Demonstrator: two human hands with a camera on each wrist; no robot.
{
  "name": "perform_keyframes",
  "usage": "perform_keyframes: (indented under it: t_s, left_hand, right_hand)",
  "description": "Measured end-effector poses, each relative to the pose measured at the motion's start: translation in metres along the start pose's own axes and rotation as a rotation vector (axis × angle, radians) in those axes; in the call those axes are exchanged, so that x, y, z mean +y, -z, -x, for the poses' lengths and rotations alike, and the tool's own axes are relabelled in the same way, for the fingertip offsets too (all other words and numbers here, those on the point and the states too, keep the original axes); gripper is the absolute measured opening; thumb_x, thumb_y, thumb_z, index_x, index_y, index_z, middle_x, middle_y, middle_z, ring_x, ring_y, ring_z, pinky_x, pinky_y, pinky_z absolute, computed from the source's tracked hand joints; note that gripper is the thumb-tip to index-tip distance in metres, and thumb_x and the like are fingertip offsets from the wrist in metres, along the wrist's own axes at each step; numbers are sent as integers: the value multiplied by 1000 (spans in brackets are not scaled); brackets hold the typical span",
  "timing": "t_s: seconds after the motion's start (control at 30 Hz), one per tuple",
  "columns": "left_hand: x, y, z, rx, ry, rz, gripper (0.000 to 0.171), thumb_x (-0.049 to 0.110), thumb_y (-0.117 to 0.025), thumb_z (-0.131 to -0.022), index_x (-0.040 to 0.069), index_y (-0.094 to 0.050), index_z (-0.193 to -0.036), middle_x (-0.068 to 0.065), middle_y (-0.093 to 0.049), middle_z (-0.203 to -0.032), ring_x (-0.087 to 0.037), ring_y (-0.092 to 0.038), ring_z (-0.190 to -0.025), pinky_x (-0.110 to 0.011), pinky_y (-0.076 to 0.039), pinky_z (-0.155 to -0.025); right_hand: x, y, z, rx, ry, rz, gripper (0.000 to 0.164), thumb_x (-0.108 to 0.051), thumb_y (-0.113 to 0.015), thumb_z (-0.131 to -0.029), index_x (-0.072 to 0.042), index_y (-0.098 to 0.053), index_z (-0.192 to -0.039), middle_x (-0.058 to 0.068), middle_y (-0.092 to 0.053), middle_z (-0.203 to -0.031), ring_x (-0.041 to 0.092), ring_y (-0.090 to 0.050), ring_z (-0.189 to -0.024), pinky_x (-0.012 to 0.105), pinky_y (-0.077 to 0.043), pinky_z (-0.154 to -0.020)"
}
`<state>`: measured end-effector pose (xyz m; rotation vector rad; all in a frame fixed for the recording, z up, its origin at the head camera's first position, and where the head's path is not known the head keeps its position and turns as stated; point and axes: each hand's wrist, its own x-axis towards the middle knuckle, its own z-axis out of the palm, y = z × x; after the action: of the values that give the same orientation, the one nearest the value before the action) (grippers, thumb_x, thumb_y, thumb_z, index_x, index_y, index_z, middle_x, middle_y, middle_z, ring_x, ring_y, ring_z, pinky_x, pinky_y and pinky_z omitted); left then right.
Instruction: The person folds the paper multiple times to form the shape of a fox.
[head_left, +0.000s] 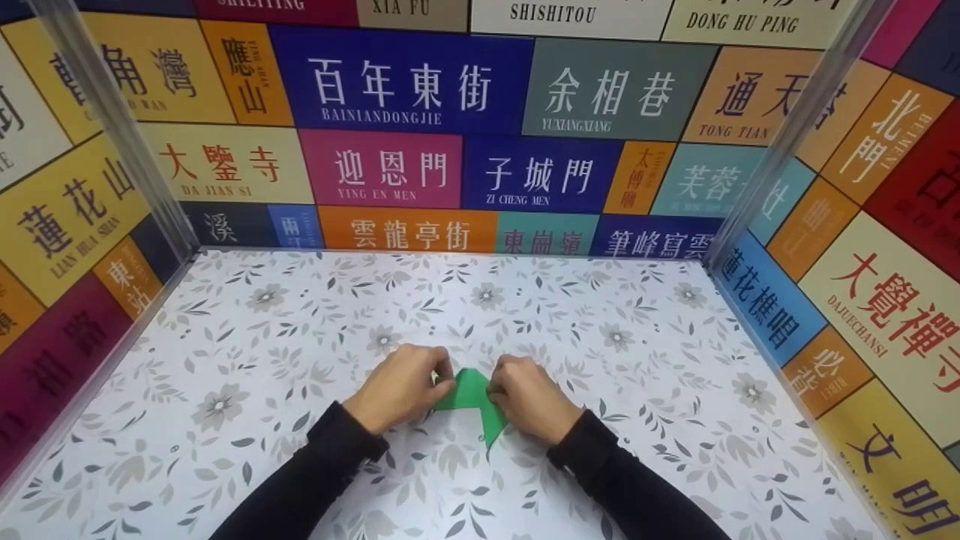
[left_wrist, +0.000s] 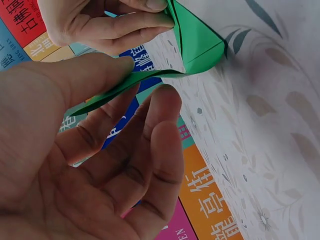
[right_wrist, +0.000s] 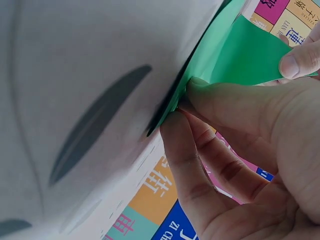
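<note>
A folded piece of green paper (head_left: 471,388) is held between both hands, low over the table in the head view. It bends at the middle, one arm towards each hand, and a pointed end hangs down beside the right hand. My left hand (head_left: 405,386) pinches one end between thumb and forefinger, its other fingers loosely bent below in the left wrist view. My right hand (head_left: 529,397) pinches the other arm of the paper. In the right wrist view its thumb (right_wrist: 220,100) presses the green sheet (right_wrist: 247,55) against the fingertips.
The table (head_left: 300,330) wears a white cover with grey flowers and leaves. Around it stand walls (head_left: 390,169) of coloured panels with Chinese lettering. Clear corner strips (head_left: 780,150) run up where the walls meet.
</note>
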<state>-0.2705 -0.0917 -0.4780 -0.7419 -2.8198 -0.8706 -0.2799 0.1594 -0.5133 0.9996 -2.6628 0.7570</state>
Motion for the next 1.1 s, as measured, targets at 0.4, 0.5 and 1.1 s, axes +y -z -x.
perform_keyframes:
  t_s: [0.4, 0.5, 1.1]
  left_hand:
    - [6, -10, 2, 25, -56, -26, 14, 9, -92, -93, 16, -81, -88, 1, -79, -86, -8, -60, -67, -28, -53, -59]
    - [7, -14, 3, 33, -73, -35, 16, 9, -94, -91, 17, -80, -86, 2, -79, -87, -11, -65, -72, -29, -57, -63]
    - [12, -32, 8, 2, -170, -1, 16, 6, -94, -90, 15, -81, -85, -2, -81, -89, -17, -73, -81, -31, -62, -74]
  right_hand:
    - [0, 0, 0, -14, -11, 15, 13, 10, -88, -89, -3, -89, -92, 8, -77, -89, 27, -78, -83, 38, -68, -76]
    - [0, 0, 0, -20, -18, 13, 12, 8, -88, -89, -3, -89, -92, 8, -77, -89, 27, -78, -83, 37, -68, -76]
    - [-1, -1, 0, 3, -1, 26, 16, 13, -85, -85, -3, -87, -87, 8, -75, -86, 26, -77, -78, 32, -65, -70]
